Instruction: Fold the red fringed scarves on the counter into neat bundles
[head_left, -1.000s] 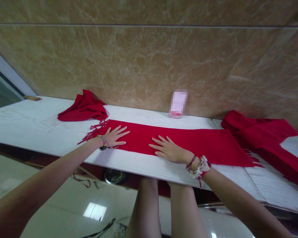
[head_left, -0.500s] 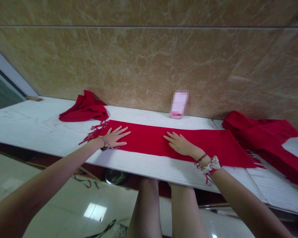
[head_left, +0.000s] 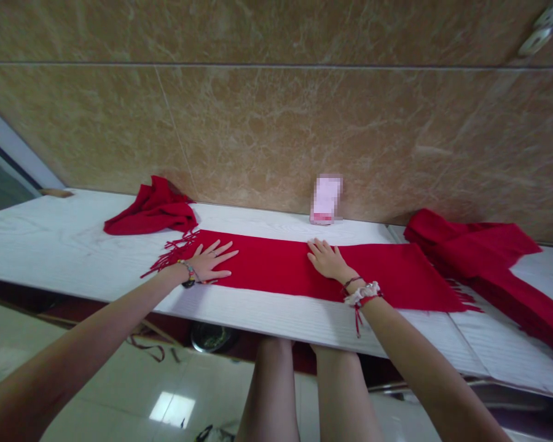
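Note:
A red fringed scarf (head_left: 271, 264) lies flat and stretched lengthwise on the white table (head_left: 258, 313). My left hand (head_left: 209, 261) rests on it near its left fringe, palm down with the fingers spread. Toward the scarf's middle, my right hand (head_left: 328, 259) also lies palm down on the cloth, fingers extended near its far edge. Neither hand grips anything. The scarf's fringes show at both ends.
A crumpled red cloth (head_left: 154, 212) sits at the back left. More red cloth (head_left: 470, 245) is heaped on the right, beside the scarf's right end. A blurred pink phone-like object (head_left: 326, 199) leans against the tiled wall (head_left: 258, 135).
My right hand has slid slightly toward the scarf's far edge. My left hand stays in place on the cloth. The view has shifted a little.

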The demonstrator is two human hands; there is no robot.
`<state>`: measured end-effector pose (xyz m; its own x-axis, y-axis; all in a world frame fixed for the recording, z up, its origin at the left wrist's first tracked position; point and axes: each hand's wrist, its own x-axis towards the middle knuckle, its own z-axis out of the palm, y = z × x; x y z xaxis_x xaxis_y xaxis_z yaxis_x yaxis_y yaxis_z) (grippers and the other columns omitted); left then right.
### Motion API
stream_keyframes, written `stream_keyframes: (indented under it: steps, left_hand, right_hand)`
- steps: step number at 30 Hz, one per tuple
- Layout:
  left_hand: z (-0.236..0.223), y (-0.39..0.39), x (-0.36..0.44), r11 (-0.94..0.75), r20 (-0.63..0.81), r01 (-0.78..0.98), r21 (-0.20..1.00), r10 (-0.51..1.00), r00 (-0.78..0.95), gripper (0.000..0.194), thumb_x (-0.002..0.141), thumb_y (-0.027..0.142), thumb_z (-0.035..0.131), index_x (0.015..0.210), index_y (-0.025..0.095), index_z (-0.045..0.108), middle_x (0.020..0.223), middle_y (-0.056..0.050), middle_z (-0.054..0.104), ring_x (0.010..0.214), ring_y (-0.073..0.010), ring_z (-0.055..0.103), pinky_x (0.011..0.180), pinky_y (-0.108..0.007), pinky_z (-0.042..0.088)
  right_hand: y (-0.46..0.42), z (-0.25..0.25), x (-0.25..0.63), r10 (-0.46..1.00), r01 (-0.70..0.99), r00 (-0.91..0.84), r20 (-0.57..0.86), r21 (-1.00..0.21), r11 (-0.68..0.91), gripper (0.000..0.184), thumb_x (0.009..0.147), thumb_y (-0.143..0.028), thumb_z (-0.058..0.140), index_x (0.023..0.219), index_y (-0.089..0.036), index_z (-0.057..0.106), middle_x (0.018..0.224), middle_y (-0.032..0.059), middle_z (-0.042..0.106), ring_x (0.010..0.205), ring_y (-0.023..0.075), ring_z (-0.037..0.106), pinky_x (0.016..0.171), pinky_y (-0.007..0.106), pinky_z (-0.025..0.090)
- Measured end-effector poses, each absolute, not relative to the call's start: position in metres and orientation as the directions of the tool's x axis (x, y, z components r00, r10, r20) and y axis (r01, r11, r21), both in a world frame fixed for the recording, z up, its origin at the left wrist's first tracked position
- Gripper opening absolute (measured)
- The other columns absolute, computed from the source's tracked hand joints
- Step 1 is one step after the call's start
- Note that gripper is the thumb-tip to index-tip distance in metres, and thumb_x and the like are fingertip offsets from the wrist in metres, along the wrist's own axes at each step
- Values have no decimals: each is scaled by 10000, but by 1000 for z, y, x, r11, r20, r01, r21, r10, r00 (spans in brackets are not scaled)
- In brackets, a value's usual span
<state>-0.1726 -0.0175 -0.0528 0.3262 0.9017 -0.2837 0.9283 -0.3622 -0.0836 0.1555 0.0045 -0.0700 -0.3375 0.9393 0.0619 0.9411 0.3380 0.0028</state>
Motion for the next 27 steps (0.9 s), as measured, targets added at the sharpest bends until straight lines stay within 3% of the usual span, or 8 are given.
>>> stream_keyframes:
  steps: [3,8,11,16,19,22,27]
  left_hand:
    - [-52,-18,-170,-353,-274,933,-73,906,322,649,779,541,366,1352,331,146,1445,-45,60,1285,-363,22,917,-633,140]
    - [-50,-18,-173,-339,-299,939,-61,904,307,669,776,543,368,1359,312,136,1444,-54,56,1289,-346,20,929,-622,128]
    - [-54,-16,-192,-289,-262,953,-93,930,257,628,809,509,331,1364,273,156,1437,-73,109,1293,-312,77,965,-564,137]
    - [-55,-17,-234,-210,-175,960,-184,968,178,548,838,434,308,1336,208,272,1416,-107,206,1278,-291,171,969,-488,220]
    - [-46,-28,-241,-327,-106,927,-184,944,312,506,808,396,373,1273,195,388,1367,-113,319,1241,-273,263,983,-445,238]
    - [-37,-46,-236,-508,-97,850,-138,861,499,458,756,327,455,1194,193,480,1238,-97,461,1108,-212,431,959,-321,314]
    - [-34,-56,-228,-539,-199,814,-217,841,504,435,736,160,423,1161,207,509,1136,-82,526,989,-199,516,863,-305,401]
  right_hand:
    - [6,-67,162,965,971,-239,108,3,240,470,874,-290,289,1302,-102,336,1370,184,286,1241,338,262,936,545,278]
    - [-5,-69,117,863,867,-484,143,-58,495,470,886,-353,258,1327,-197,296,1402,105,251,1266,313,212,948,569,242]
    - [-11,-74,103,840,841,-527,125,-64,537,464,883,-379,267,1314,-218,326,1394,91,275,1259,314,229,950,575,227]
    - [-9,-81,108,839,843,-519,166,-63,534,458,874,-364,302,1300,-204,355,1378,103,306,1256,304,245,960,559,220]
    - [-8,-80,109,828,835,-513,225,-92,543,434,860,-329,333,1258,-178,416,1349,124,355,1246,290,272,971,550,216]
    - [-13,-73,99,733,735,-603,316,-137,664,388,827,-260,398,1186,-148,495,1303,140,412,1222,262,317,985,490,251]
    - [-34,-54,49,450,423,-845,290,-153,893,325,801,-250,472,1090,-133,564,1091,109,568,1009,194,502,864,308,412]
